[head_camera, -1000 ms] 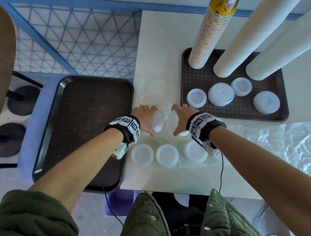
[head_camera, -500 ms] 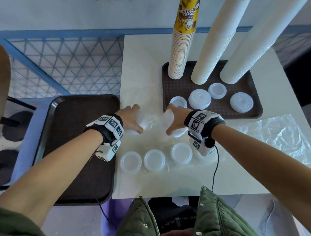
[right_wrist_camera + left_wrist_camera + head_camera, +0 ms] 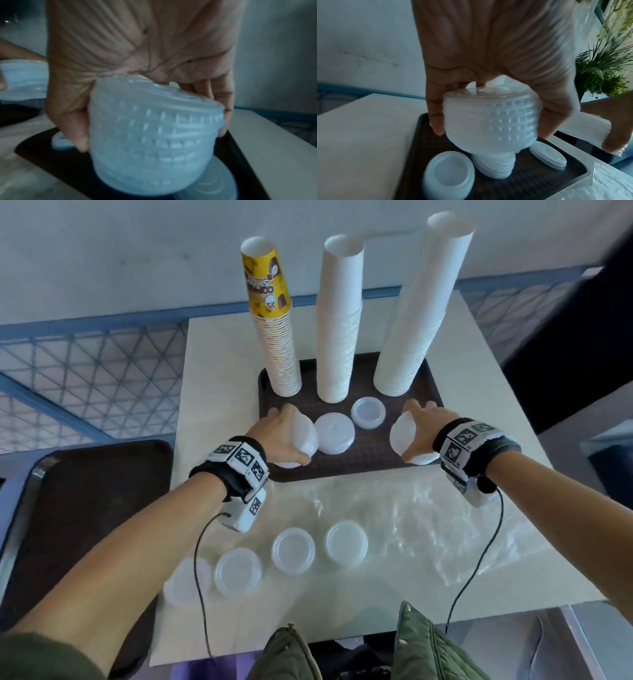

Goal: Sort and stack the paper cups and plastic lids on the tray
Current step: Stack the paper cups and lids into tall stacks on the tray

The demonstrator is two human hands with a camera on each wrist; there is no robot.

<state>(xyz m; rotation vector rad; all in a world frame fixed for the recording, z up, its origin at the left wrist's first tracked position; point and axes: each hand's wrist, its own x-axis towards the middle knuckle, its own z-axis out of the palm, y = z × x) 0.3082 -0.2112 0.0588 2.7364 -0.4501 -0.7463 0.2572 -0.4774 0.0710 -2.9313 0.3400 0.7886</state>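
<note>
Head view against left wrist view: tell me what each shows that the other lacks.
Only the head view shows the three tall cup stacks and four loose lids on the table. Only the left wrist view shows the ribbed sides of the lid stack in the left hand, and a potted plant. Both show the brown tray and lid piles on it.

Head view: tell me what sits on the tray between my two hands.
Between the left hand and right hand, two piles of lids rest on the tray: a domed-side-up pile and an open-side-up pile.

Black wristbands (image 3: 239,463), checkered marker tags, black cables, green jacket (image 3: 428,645).
</note>
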